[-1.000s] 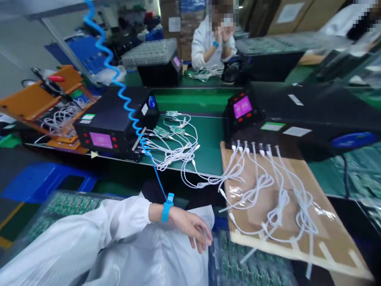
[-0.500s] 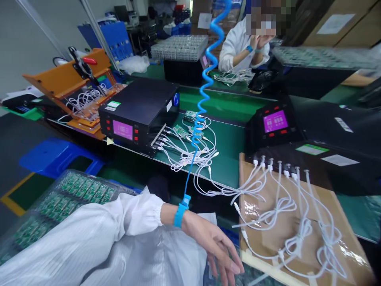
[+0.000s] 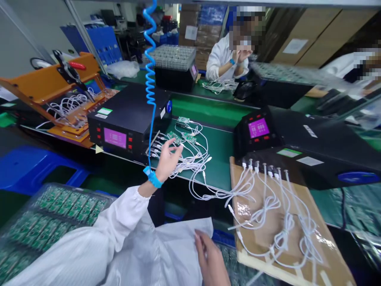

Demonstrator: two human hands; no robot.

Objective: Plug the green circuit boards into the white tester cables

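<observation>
My left hand [image 3: 169, 161], with a blue wrist strap [image 3: 153, 177] on it, hovers at the near edge of a bundle of white cables [image 3: 193, 161]. Its thumb and fingers are curved and apart, with nothing seen between them. Just past the fingertips lie small green circuit boards [image 3: 189, 138] joined to the cables. A black tester with a pink screen [image 3: 115, 138] stands to the left, cables plugged into its side. My right hand [image 3: 212, 260] is low by my white smock [image 3: 166, 246], fingers loosely stretched and holding nothing visible; part of it is beyond the lower frame edge.
A second black tester [image 3: 258, 128] stands right, its cables over a cardboard sheet [image 3: 244, 254]. A blue coiled cord [image 3: 150, 75] hangs above my left hand. Trays of green boards [image 3: 59, 200] lie lower left. An orange fixture [image 3: 74, 119] stands left; a co-worker [image 3: 220, 59] sits opposite.
My left hand has swung from low over my lap up and left to the cables, its fingers lifting. My right hand now shows at the bottom. The view has shifted somewhat.
</observation>
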